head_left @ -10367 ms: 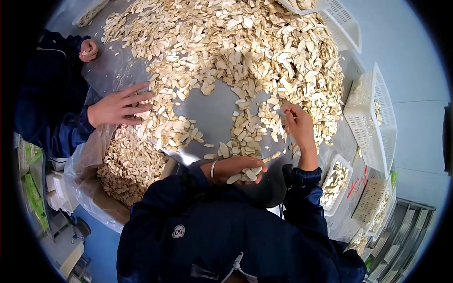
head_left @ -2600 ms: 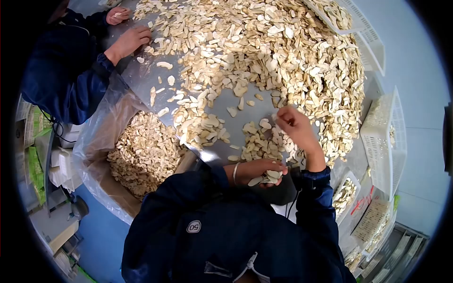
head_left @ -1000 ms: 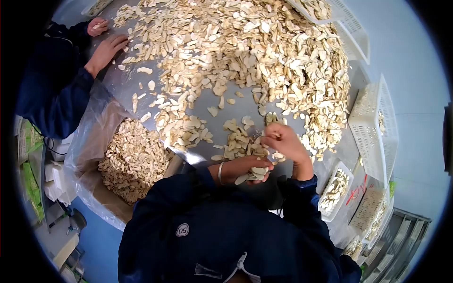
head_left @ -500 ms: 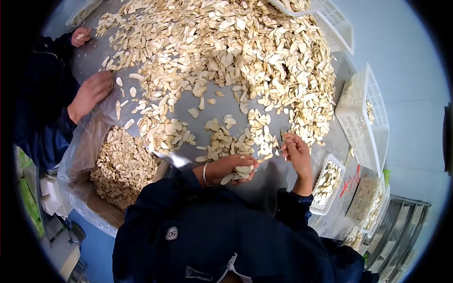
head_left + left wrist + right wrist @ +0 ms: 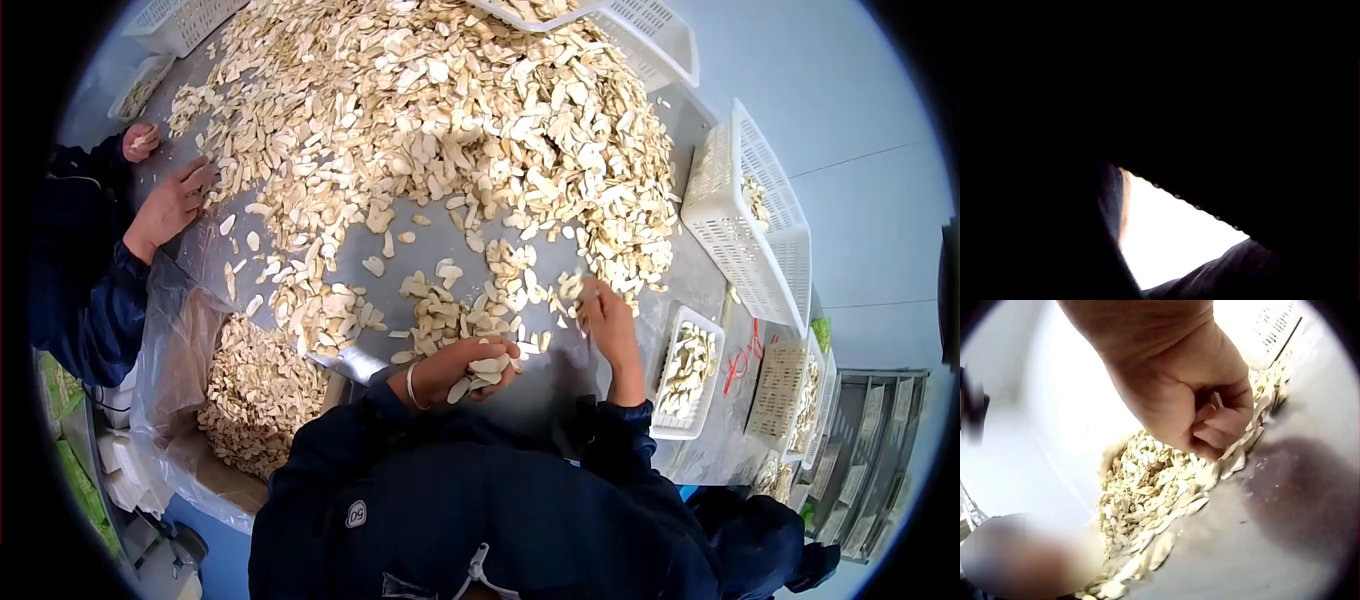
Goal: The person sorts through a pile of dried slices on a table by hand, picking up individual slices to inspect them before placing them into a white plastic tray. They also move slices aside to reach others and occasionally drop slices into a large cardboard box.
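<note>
In the head view my left hand (image 5: pixel 450 372) holds several pale dried slices (image 5: pixel 486 374) in curled fingers, low over the near side of the metal table. My right hand (image 5: pixel 612 325) is to its right, at the near edge of the big heap of slices (image 5: pixel 470 90). A blurred slice (image 5: pixel 570 287) shows at its fingertips. Seen from the right wrist, the curled fingers (image 5: pixel 1225 422) have a small pale piece (image 5: pixel 1217 400) between them. A small loose pile of slices (image 5: pixel 440 315) lies just beyond my left hand. The left wrist view is almost wholly dark.
A plastic-lined box of slices (image 5: pixel 262 395) stands at the left. Another person's hand (image 5: pixel 170 210) is at the heap's left edge. A white tray (image 5: pixel 682 425) of slices lies right, near red strings (image 5: pixel 742 362) and perforated white baskets (image 5: pixel 765 230).
The head view has shifted. Half a second ago a long slice stuck out by my left hand's fingertips; now it does not show there. My right hand has moved nearer the heap. Slices stay in my left hand.
</note>
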`<state>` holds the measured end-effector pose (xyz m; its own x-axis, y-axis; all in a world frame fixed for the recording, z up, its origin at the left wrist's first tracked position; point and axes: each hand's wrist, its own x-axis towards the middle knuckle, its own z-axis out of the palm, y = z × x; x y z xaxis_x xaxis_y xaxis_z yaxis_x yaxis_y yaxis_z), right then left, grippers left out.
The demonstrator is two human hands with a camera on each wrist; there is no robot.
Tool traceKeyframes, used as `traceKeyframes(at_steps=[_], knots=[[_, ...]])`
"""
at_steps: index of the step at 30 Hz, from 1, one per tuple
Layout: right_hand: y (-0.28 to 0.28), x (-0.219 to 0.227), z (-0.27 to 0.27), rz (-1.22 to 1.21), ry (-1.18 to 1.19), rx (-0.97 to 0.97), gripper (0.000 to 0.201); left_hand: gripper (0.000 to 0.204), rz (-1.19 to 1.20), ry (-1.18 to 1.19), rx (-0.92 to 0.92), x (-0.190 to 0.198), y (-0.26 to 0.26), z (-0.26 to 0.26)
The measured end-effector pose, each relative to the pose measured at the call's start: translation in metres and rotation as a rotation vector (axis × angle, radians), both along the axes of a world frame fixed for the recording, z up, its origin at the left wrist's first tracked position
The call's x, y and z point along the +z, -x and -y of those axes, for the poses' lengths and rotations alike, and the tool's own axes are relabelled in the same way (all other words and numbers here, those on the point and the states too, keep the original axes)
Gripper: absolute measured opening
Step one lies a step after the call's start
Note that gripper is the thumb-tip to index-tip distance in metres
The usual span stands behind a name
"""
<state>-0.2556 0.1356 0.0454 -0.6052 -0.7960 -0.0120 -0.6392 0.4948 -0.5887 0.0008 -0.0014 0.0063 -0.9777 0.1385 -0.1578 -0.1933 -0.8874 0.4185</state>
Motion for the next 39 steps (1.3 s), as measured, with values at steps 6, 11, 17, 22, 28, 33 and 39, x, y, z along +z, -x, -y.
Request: traceKeyframes(at_steps=[6,11,17,22,28,33,39], knots=[[0.0,0.004,-0.007,0.28,0.099,-0.156,0.022,0.032,0.015,0.012,0.012,0.0,0.001,-0.001],[-0.023,0.017,0.006,0.093,-0.018,-0.037,0.018,0.03,0.011,-0.007,0.002,-0.001,0.003,-0.001],[-0.032,0.002,0.013,0.125,0.026,0.074,0.015,0.032,0.007,0.001,0.003,-0.002,0.003,-0.001],[-0.049,0.017,0.009,0.312,0.041,0.102,0.017,0.032,0.048,0.014,0.0,0.003,0.002,0.0],[0.023,0.004,-0.029,-0.184,-0.037,-0.222,0.019,0.032,0.034,0.031,0.005,0.008,0.002,0.0],[0.029,-0.007,-0.045,0.363,-0.021,-0.149,0.022,0.032,0.012,0.002,0.025,0.005,0.002,-0.001],[0.031,0.006,-0.051,0.12,0.064,-0.254,0.02,0.032,0.032,0.0,0.013,0.002,0.003,-0.001]])
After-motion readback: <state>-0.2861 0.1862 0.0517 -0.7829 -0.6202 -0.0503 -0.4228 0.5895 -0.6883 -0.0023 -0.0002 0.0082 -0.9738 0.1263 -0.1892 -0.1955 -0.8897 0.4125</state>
